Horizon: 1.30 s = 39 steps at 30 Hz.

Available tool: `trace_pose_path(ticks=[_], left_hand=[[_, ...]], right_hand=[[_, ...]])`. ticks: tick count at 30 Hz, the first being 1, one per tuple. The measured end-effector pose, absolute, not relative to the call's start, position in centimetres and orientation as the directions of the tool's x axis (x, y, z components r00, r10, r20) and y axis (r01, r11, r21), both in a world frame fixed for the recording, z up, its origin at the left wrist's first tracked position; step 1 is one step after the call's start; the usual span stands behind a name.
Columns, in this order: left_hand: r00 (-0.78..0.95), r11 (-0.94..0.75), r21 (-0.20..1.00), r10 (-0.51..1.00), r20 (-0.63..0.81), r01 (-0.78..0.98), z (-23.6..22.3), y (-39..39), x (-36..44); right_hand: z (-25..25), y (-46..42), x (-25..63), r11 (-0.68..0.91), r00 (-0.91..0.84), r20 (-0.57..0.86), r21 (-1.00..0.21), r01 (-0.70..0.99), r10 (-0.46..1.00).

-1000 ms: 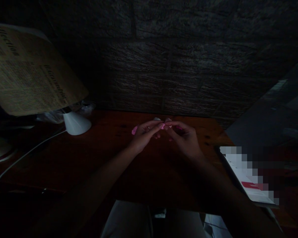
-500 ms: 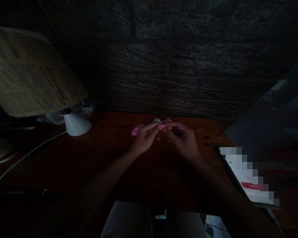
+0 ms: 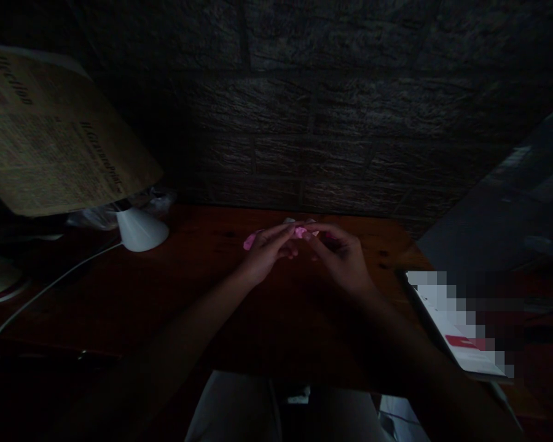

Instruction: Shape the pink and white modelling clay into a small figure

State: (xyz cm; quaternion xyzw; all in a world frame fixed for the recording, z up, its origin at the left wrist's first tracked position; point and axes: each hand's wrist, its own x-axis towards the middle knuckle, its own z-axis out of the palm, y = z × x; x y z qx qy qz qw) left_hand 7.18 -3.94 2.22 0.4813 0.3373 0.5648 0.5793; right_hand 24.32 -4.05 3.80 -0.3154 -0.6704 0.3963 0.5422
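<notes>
In the head view, the left hand (image 3: pixel 268 248) and the right hand (image 3: pixel 341 250) meet above the far half of the wooden desk (image 3: pixel 200 236), fingertips turned toward each other. Between them sits a small pink piece (image 3: pixel 300 231), just at the tips: the left thumb and fingers pinch it from one side, the right thumb and index finger from the other. Both hands are closed on it, and it lies beyond the palms, on the side nearer the brick wall (image 3: pixel 276 110).

A second pink lump (image 3: pixel 249 241) shows just beside the left hand, on its outer side, partly hidden by it. Just beyond the fingertips are pale bits (image 3: pixel 289 220), mostly covered; what they are is too dark to tell. Well apart to the left stands a lamp's white base (image 3: pixel 142 232) under a newsprint-patterned shade (image 3: pixel 64 135); to the right is a partly pixelated lit screen (image 3: pixel 461 341).
</notes>
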Motion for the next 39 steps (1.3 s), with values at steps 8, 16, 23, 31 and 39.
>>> trace_pose_path(ticks=[8,16,23,31,39], left_hand=[[0.154,-0.093,0.93,0.976,0.156,-0.356,2.48,-4.29,7.27],[0.145,-0.142,0.944,0.971,0.191,-0.297,2.24,-4.17,7.21],[0.14,-0.136,0.95,0.973,0.181,-0.281,2.2,-4.26,7.3],[0.12,-0.078,0.946,0.985,0.121,-0.315,2.2,-4.15,7.26],[0.141,-0.067,0.951,0.983,0.114,-0.301,2.84,-4.44,7.27]], right_hand=[[4.02,-4.14,24.49,0.518,-0.214,0.507,-0.855,-0.005,0.835],[4.14,-4.07,24.43,0.483,-0.227,0.477,-0.875,-0.029,0.849],[4.33,-4.04,24.42,0.451,-0.239,0.443,-0.892,-0.024,0.864],[3.95,-3.76,24.38,0.431,-0.239,0.43,-0.901,-0.05,0.871],[3.7,-3.46,24.51,0.436,-0.252,0.432,-0.899,-0.041,0.866]])
